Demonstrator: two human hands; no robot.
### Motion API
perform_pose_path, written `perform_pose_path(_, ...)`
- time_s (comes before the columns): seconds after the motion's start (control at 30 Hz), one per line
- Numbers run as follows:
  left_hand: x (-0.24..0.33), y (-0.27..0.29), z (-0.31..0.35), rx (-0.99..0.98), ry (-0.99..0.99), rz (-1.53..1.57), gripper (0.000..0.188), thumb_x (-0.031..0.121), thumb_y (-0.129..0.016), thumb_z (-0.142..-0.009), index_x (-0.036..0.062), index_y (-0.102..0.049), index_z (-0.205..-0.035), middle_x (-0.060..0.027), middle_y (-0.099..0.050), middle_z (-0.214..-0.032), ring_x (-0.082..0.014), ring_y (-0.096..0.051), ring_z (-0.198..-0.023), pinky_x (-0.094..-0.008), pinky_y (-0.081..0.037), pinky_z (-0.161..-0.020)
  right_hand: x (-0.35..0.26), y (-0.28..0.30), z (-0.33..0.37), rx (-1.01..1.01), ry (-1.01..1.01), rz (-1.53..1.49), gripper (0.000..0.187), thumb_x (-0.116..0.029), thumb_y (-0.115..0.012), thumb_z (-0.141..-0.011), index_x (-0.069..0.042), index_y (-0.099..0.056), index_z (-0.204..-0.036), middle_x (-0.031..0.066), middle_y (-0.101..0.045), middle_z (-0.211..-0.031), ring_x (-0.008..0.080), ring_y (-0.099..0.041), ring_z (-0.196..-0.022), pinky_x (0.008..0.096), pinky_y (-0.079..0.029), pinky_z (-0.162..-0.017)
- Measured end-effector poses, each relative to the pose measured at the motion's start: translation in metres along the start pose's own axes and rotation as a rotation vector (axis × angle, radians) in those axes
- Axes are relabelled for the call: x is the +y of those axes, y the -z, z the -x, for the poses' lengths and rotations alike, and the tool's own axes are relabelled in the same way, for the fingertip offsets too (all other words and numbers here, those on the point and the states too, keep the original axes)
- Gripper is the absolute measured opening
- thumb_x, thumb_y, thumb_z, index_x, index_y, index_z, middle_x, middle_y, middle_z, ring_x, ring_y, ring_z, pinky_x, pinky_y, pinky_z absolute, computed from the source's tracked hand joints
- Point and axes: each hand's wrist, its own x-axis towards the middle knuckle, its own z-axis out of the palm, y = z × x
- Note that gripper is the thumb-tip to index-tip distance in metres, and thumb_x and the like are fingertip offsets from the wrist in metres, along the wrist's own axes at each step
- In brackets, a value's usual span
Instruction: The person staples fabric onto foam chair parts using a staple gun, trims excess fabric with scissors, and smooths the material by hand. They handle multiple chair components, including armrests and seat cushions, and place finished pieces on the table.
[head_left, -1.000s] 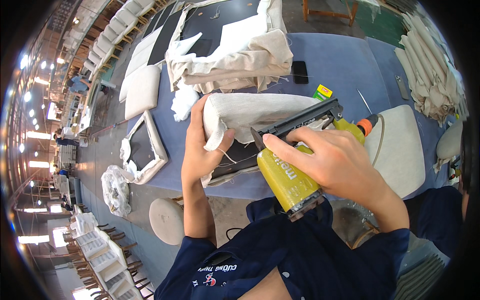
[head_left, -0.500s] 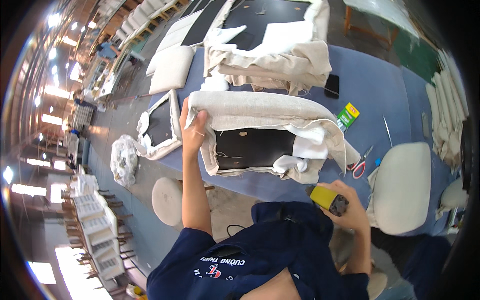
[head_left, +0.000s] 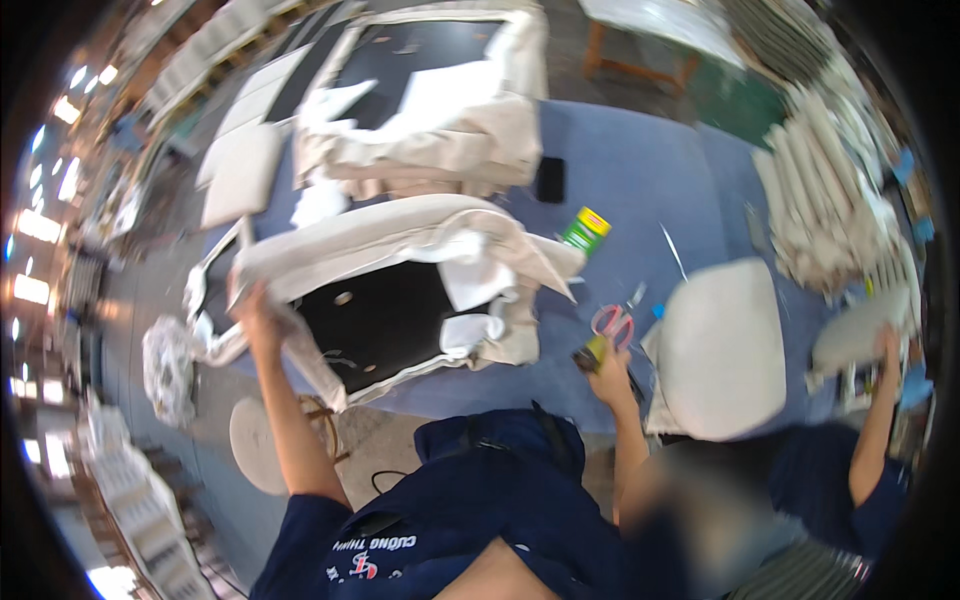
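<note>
My left hand (head_left: 258, 312) is closed on the left end of a beige upholstered seat cushion (head_left: 375, 232), which stands tilted on the table. Its open side shows a black panel (head_left: 385, 315), with white padding (head_left: 475, 270) and loose cloth folded at the right. In my right hand (head_left: 612, 380) is a yellow and black staple gun (head_left: 592, 354), held apart from the cushion. Red-handled scissors (head_left: 613, 322) lie just beyond it. Motion blurs the left fingers somewhat.
A larger unfinished cushion (head_left: 420, 150) stands behind on the blue table (head_left: 640, 150). Also there are a black phone (head_left: 551, 180), a yellow-green box (head_left: 587, 231) and a beige pad (head_left: 725, 350). A co-worker's hand (head_left: 887, 345) is at a cushion on the right.
My view has shifted right. The cushion has turned, its left end now nearer me. The staple gun has moved forward, close to the scissors. A co-worker's arm now shows on the right.
</note>
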Motion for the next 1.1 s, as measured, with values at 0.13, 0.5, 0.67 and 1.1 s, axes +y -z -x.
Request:
perform_pose_path(0.13,0.006,0.030,0.040,0.099,0.094,0.260,0.057,0.029,-0.065,-0.097,-0.0052,-0.057,-0.143,-0.0180,-0.063,-0.137,-0.0285,-0.060,-0.130,-0.0432,-0.044,-0.116,-0.051,-0.001,-0.002,-0.149,-0.180,0.069,0.078,-0.008,-0.074,-0.082,-0.006,-0.047,-0.155,0.0274,-0.066,-0.124,0.0544,-0.065,-0.111,0.0547,-0.054,-0.097)
perform_pose_path(0.5,0.096,-0.004,0.050,0.000,-0.120,0.050,0.038,0.027,-0.081,-0.097,0.0027,-0.066,-0.121,-0.0041,-0.069,-0.109,-0.0140,-0.062,-0.101,-0.0313,-0.051,-0.091,-0.057,-0.052,0.013,-0.239,-0.031,-0.059,0.044,-0.004,-0.078,-0.076,-0.001,-0.074,-0.120,0.0264,-0.077,-0.105,0.0470,-0.073,-0.107,0.0515,-0.058,-0.092)
perform_pose_path(0.67,0.087,-0.002,0.040,0.065,-0.033,0.086,0.045,0.033,-0.081,-0.097,0.0001,-0.065,-0.124,-0.0058,-0.071,-0.109,-0.0133,-0.063,-0.101,-0.0314,-0.051,-0.092,-0.046,-0.058,0.011,-0.220,0.021,-0.014,0.042,-0.006,-0.080,-0.075,-0.002,-0.073,-0.117,0.0274,-0.076,-0.105,0.0481,-0.072,-0.106,0.0542,-0.057,-0.093)
perform_pose_path(1.1,0.050,0.051,0.074,-0.011,0.212,0.323,0.047,0.031,-0.080,-0.098,0.0051,-0.065,-0.135,-0.0030,-0.071,-0.115,-0.0132,-0.065,-0.105,-0.0301,-0.052,-0.092,-0.069,-0.045,0.025,-0.287,0.038,-0.179,0.050,-0.001,-0.078,-0.076,-0.002,-0.067,-0.126,0.0228,-0.068,-0.109,0.0447,-0.070,-0.101,0.0513,-0.058,-0.088)
